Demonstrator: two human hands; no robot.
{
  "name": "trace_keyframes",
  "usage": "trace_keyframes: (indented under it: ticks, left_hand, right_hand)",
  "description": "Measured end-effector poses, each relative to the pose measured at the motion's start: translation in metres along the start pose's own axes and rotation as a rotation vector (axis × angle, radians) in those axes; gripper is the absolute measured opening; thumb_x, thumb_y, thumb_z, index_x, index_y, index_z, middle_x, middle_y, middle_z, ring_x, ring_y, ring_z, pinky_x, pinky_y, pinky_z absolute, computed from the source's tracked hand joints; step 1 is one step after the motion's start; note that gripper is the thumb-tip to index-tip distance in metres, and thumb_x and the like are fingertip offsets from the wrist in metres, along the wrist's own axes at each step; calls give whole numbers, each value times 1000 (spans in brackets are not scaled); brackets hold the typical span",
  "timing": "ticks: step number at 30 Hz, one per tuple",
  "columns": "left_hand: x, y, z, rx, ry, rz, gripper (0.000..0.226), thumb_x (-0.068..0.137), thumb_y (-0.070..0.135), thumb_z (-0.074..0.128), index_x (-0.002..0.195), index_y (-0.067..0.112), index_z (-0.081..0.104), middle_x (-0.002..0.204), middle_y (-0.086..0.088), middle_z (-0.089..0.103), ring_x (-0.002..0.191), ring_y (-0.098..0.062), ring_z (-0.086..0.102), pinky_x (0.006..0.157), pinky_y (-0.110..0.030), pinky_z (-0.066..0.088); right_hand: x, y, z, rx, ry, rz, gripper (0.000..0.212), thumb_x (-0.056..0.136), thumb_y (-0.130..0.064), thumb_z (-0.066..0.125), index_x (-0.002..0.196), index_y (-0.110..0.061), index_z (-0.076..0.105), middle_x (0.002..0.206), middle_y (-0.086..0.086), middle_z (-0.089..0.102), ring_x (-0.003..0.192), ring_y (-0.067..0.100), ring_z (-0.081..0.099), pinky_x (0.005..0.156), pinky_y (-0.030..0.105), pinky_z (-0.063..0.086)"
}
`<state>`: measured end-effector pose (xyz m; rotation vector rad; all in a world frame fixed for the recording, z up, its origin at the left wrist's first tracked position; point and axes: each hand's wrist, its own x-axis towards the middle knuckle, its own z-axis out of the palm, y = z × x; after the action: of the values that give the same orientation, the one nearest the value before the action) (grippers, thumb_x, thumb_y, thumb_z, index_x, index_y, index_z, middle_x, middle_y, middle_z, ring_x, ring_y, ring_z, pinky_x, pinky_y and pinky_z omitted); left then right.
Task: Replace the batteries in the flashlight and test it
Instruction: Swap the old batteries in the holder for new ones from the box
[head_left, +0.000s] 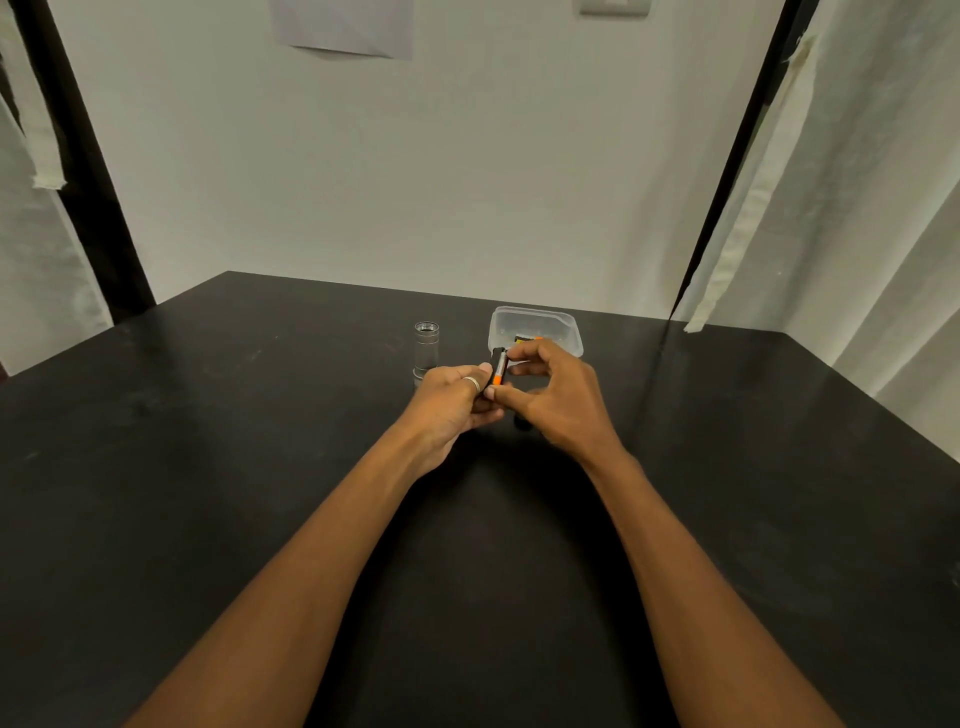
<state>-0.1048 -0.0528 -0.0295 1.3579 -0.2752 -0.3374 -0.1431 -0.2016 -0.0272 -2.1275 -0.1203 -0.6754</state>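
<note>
My left hand (451, 399), with a ring on one finger, grips a dark battery holder (492, 364) over the middle of the black table (208, 467). An orange-and-grey battery (499, 370) lies against the holder, and my right hand (558, 400) pinches it between forefinger at its far end and thumb at its near end. The silver flashlight body (426, 349) stands upright to the left of my hands, open end up. A small dark part (522, 422) sits on the table under my right hand, mostly hidden.
A clear plastic container (537, 325) stands just beyond my right hand, with more orange-and-black batteries (527, 339) inside. White curtains hang at both sides, and a white wall closes off the table's far edge.
</note>
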Motion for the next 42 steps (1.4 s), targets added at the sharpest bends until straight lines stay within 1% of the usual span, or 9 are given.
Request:
trace_keyframes:
  ticks: [8, 13, 17, 20, 24, 30, 35, 40, 42]
  left_hand:
    - [0, -1, 1, 45, 12, 23, 34, 107, 18, 49, 82, 3, 67, 70, -3, 64, 77, -14, 65, 81, -31, 60]
    - [1, -2, 1, 71, 17, 33, 34, 107, 17, 50, 82, 3, 68, 66, -1, 66, 76, -13, 67, 77, -28, 60]
    - [1, -2, 0, 42, 22, 31, 38, 107, 16, 49, 76, 6, 67, 71, -5, 64, 76, -14, 65, 78, -30, 60]
    - [1, -2, 0, 34, 2, 30, 34, 108, 16, 48, 84, 3, 69, 79, -8, 66, 76, -14, 66, 78, -28, 60]
    - [2, -4, -1, 46, 10, 28, 30, 107, 16, 50, 96, -2, 71, 81, -8, 68, 75, -13, 66, 72, -25, 57]
    - [5, -6, -2, 57, 26, 28, 30, 106, 19, 53, 91, 1, 73, 77, -6, 68, 73, -11, 66, 74, -28, 57]
    - [7, -7, -2, 47, 37, 30, 31, 105, 18, 55, 84, 3, 72, 76, -10, 64, 74, -15, 63, 79, -33, 56]
    - [6, -6, -1, 47, 20, 39, 32, 105, 15, 54, 85, 0, 72, 76, -14, 63, 83, -28, 61, 94, -51, 58]
    - [5, -6, -1, 54, 24, 33, 32, 105, 16, 54, 87, -2, 73, 78, -16, 64, 85, -30, 61, 96, -53, 57]
  right_hand:
    - [0, 1, -1, -34, 1, -5, 43, 74, -22, 91, 109, -15, 67, 112, -3, 69, 102, 4, 67, 83, 32, 61]
    - [0, 1, 0, -38, 18, -5, 46, 71, -20, 93, 107, -14, 66, 113, 0, 65, 97, 7, 68, 81, 35, 62]
    - [1, 2, 0, -30, -16, -3, 44, 75, -23, 91, 111, -17, 66, 116, -3, 67, 103, 3, 66, 84, 25, 58]
    - [1, 4, -3, -21, -16, 4, 36, 80, -25, 87, 111, -20, 69, 114, -7, 70, 104, 1, 67, 83, 12, 50]
    - [1, 5, -2, -85, 15, -52, 30, 83, -22, 83, 110, -17, 71, 108, -6, 72, 100, 3, 69, 78, 24, 60]
    - [0, 7, -3, -183, 0, -186, 36, 84, -23, 82, 117, -13, 68, 111, -2, 71, 101, 9, 68, 68, 30, 63]
    - [-3, 5, -4, -294, -18, -250, 40, 87, -31, 78, 120, -15, 63, 115, 2, 70, 97, 14, 69, 73, 33, 63]
    - [-4, 3, -3, -409, -3, -297, 37, 86, -33, 77, 113, -16, 57, 105, 4, 71, 85, 20, 70, 72, 32, 62]
    - [-4, 3, -2, -410, 5, -306, 37, 86, -30, 76, 112, -15, 56, 102, 4, 71, 84, 19, 69, 73, 33, 62]
